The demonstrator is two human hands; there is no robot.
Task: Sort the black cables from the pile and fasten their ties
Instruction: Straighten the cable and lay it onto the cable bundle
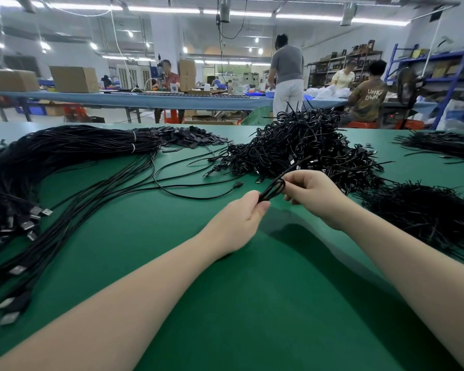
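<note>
black cable (272, 189) — short, looped, pinched

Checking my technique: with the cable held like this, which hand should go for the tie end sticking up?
Right. The right hand sits beside the tie end, while the left hand pinches the cable lower down.

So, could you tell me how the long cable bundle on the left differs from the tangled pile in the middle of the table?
The long cable bundle lies in straight, parallel runs; the tangled pile is a knotted heap of short loops. The bundle is bound by white ties and sprawls low across the green table; the pile shows no white ties and mounds up higher. Both are black cables.
</note>
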